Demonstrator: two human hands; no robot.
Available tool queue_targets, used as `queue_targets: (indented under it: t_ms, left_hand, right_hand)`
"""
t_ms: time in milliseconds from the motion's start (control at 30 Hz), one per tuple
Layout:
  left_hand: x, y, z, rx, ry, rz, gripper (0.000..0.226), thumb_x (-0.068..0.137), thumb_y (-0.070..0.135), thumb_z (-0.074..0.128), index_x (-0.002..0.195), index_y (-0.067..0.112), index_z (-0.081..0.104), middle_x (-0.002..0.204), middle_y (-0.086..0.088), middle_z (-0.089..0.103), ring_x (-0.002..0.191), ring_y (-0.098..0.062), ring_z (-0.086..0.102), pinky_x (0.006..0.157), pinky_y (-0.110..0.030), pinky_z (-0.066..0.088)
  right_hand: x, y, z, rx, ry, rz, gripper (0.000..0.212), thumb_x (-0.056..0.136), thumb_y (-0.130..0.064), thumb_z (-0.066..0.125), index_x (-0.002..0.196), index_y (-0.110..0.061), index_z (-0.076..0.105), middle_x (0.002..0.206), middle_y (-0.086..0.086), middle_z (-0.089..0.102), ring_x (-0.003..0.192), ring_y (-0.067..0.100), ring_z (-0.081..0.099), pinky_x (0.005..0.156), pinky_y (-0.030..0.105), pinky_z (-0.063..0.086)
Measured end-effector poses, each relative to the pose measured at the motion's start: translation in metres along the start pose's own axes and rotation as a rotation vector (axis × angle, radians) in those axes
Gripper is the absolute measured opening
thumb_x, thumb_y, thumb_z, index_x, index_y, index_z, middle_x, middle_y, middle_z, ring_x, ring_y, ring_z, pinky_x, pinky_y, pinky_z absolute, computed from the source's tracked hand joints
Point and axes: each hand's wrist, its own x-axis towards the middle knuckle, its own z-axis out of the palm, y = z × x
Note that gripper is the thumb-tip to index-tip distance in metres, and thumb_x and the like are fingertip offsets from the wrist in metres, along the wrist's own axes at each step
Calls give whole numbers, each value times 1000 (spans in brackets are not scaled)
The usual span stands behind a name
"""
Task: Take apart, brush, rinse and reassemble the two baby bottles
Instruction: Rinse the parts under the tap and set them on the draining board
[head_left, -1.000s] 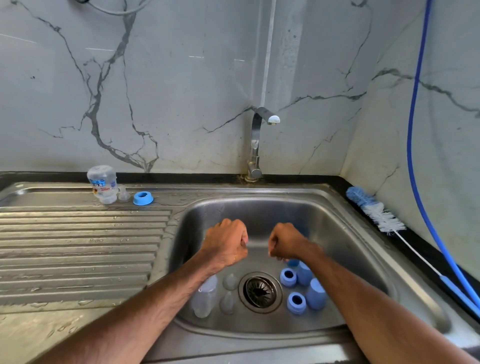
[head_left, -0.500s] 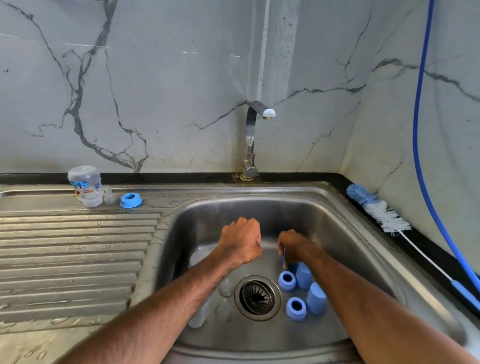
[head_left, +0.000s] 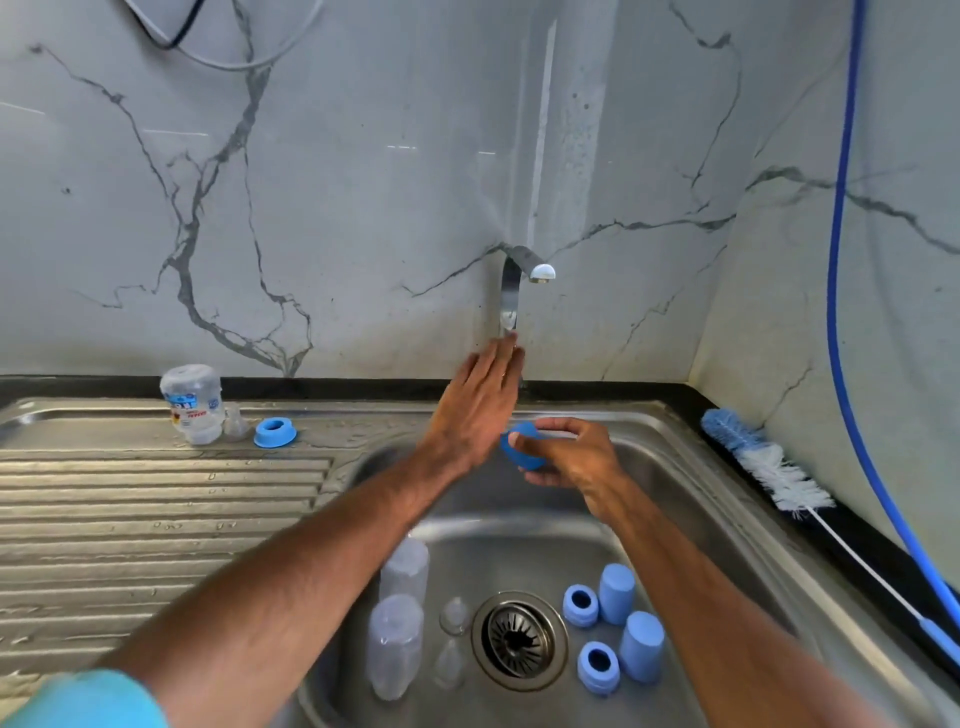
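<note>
My left hand (head_left: 480, 402) is stretched out flat, fingertips at the base of the tap (head_left: 511, 291). My right hand (head_left: 563, 454) grips a blue cap (head_left: 519, 447) over the sink basin (head_left: 691, 499). On the basin floor stand two clear bottle bodies (head_left: 395, 644), (head_left: 404, 569) left of the drain (head_left: 519, 642), with two clear teats (head_left: 456, 616), (head_left: 450, 665) beside them. Right of the drain are two blue collar rings (head_left: 581, 605), (head_left: 598, 667) and two blue caps (head_left: 616, 592), (head_left: 641, 646).
On the draining board's far edge sit a printed clear bottle (head_left: 192, 402) upside down, a clear teat (head_left: 235, 423) and a blue ring (head_left: 275, 432). A blue-and-white bottle brush (head_left: 763, 460) lies on the right ledge. A blue hose (head_left: 844, 291) hangs down the right wall.
My right hand has lifted a blue cap out of the basin. My left hand opened from a fist and reached up to the tap's base.
</note>
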Motion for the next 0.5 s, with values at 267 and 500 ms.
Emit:
queue_targets:
  t_ms: [267,500]
  left_hand:
    - [37,-12,19,415,-122,216,60,103,15,54,156,7,28,166,-15,23,156,-35,14,127,-47,16]
    - [6,-16,20,75,-183,-14,76,95,6,60,158,3,17,156,-16,39,140,-29,42,113,-43,40]
  right_hand:
    - [-5,2,7,-53,-114,-58,49,80,-2,85,124,-8,66,116,9,68,101,25,71,76,40,66]
    - [-13,5,12,-235,-84,-141,61,78,-8,89,133,-10,61,124,7,68,110,22,67,88,38,63]
